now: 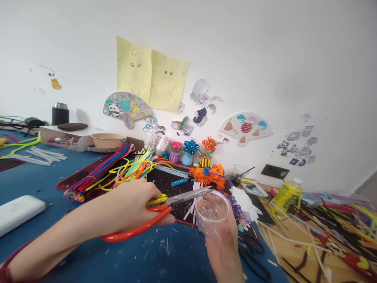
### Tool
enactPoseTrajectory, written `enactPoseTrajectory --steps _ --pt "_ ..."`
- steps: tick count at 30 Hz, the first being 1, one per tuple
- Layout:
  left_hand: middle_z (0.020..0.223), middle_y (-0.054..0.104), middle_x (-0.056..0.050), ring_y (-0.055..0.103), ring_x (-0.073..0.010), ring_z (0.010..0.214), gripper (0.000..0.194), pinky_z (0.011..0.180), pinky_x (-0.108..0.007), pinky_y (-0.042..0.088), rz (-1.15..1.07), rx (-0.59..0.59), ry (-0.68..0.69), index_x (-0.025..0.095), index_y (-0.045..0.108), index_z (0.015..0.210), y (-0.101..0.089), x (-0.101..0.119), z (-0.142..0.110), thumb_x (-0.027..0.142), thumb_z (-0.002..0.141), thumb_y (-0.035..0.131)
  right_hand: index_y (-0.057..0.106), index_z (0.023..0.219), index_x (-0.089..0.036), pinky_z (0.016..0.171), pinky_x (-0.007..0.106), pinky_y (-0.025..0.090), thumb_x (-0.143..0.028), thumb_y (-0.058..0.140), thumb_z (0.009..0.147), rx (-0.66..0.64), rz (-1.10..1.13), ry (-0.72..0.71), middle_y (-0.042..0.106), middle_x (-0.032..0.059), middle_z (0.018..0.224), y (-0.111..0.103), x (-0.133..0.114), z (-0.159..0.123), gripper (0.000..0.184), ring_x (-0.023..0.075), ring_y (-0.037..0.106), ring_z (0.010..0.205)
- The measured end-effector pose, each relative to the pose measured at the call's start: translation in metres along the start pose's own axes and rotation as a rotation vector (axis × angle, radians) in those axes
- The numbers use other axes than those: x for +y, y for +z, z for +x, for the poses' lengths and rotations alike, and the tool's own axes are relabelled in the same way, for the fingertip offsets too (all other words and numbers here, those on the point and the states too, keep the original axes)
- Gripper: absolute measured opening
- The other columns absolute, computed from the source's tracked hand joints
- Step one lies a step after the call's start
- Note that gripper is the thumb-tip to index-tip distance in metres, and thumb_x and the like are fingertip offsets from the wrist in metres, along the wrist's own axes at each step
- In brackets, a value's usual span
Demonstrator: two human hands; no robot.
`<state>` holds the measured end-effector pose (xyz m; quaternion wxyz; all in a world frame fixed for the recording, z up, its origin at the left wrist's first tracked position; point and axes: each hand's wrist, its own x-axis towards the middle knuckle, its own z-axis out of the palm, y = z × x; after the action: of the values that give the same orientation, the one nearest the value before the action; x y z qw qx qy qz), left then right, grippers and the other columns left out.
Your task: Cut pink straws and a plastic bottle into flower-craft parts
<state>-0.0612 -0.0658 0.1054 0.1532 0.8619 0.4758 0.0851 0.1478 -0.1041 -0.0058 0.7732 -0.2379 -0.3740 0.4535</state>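
Note:
My left hand is closed round the orange handles of a pair of scissors, whose blades point right and reach the rim of a small clear plastic cup. My right hand holds that cup from below and behind, fingers wrapped round it. Both hands hover over a blue table. Just behind the cup lie pale pink pipe-cleaner pieces on a dark tray.
A heap of coloured pipe cleaners lies behind my left hand. Small pipe-cleaner flower pots stand by the wall. An orange pipe-cleaner piece, a yellow glue bottle, a white case and more pipe cleaners lie around.

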Motion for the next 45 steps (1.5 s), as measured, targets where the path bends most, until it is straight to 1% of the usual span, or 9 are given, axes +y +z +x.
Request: enactPoseTrajectory --steps 14,20,23,27,31,35,40,43,45 --pt "0.049 0.047 0.001 0.039 -0.0138 0.047 0.052 0.046 -0.024 0.026 0.048 -0.029 0.005 0.021 0.051 0.054 -0.002 -0.001 -0.002 0.069 0.071 0.057 0.061 0.103 -0.024 0.088 0.035 0.051 -0.052 0.084 0.055 -0.013 0.062 0.048 0.066 0.0059 0.109 -0.001 -0.002 0.003 0.060 0.0214 0.062 0.101" --pt "0.049 0.041 0.003 0.034 -0.0123 0.047 0.050 0.045 -0.024 0.023 -0.041 -0.051 -0.033 0.020 0.048 0.052 -0.004 -0.001 0.002 0.066 0.068 0.059 0.066 0.095 -0.024 0.072 0.034 0.055 -0.055 0.077 0.064 -0.014 0.162 0.111 0.070 0.0054 0.095 -0.001 -0.003 0.005 0.045 0.0200 0.066 0.079" --pt "0.051 0.043 0.003 0.035 -0.0118 0.049 0.048 0.047 -0.023 0.024 -0.115 0.048 -0.071 0.020 0.051 0.056 0.002 -0.005 0.010 0.065 0.072 0.053 0.066 0.096 -0.023 0.068 0.033 0.054 -0.062 0.064 0.074 0.020 0.198 0.163 0.070 0.0091 0.100 0.001 -0.008 0.004 0.046 0.0199 0.066 0.076" --pt "0.057 0.048 0.002 0.042 -0.0130 0.053 0.042 0.050 -0.024 0.029 -0.137 0.212 -0.045 0.019 0.053 0.068 0.021 -0.010 0.024 0.059 0.078 0.045 0.066 0.097 -0.023 0.067 0.036 0.054 -0.066 0.056 0.077 -0.063 0.179 0.274 0.070 0.0102 0.098 -0.007 -0.011 0.008 0.048 0.0207 0.065 0.072" --pt "0.072 0.053 0.000 0.048 -0.0155 0.062 0.039 0.057 -0.026 0.038 -0.304 0.271 0.024 0.018 0.049 0.086 0.040 -0.007 0.034 0.056 0.079 0.043 0.065 0.095 -0.024 0.066 0.036 0.054 -0.070 0.049 0.078 -0.044 0.151 0.311 0.070 0.0089 0.088 -0.007 -0.011 0.008 0.052 0.0211 0.065 0.070" --pt "0.071 0.049 0.001 0.046 -0.0147 0.063 0.039 0.059 -0.027 0.039 -0.489 0.289 0.111 0.017 0.047 0.090 0.055 -0.004 0.040 0.055 0.084 0.038 0.064 0.094 -0.024 0.064 0.034 0.054 -0.071 0.042 0.081 0.066 0.132 0.293 0.070 0.0079 0.085 0.002 -0.013 0.003 0.054 0.0205 0.064 0.070" --pt "0.068 0.048 0.003 0.042 -0.0131 0.060 0.040 0.055 -0.025 0.035 -0.581 0.260 0.097 0.017 0.049 0.087 0.061 -0.007 0.039 0.056 0.084 0.041 0.066 0.096 -0.026 0.051 0.027 0.050 -0.071 0.053 0.077 -0.021 0.184 0.245 0.068 0.0055 0.088 0.003 -0.008 0.006 0.050 0.0169 0.062 0.062" --pt "0.066 0.048 0.003 0.042 -0.0133 0.058 0.037 0.053 -0.024 0.033 -0.531 0.229 0.037 0.017 0.050 0.085 0.057 -0.008 0.034 0.054 0.081 0.045 0.064 0.105 -0.028 0.056 0.030 0.054 -0.068 0.068 0.066 -0.014 0.128 0.152 0.067 0.0060 0.096 0.000 -0.001 0.008 0.056 0.0196 0.065 0.070" --pt "0.063 0.048 0.003 0.041 -0.0131 0.057 0.033 0.052 -0.024 0.031 -0.472 0.216 0.010 0.018 0.050 0.081 0.054 -0.009 0.030 0.051 0.079 0.047 0.062 0.111 -0.026 0.070 0.036 0.056 -0.064 0.072 0.065 0.012 0.073 0.084 0.065 0.0080 0.107 -0.001 0.003 0.008 0.060 0.0228 0.066 0.082"
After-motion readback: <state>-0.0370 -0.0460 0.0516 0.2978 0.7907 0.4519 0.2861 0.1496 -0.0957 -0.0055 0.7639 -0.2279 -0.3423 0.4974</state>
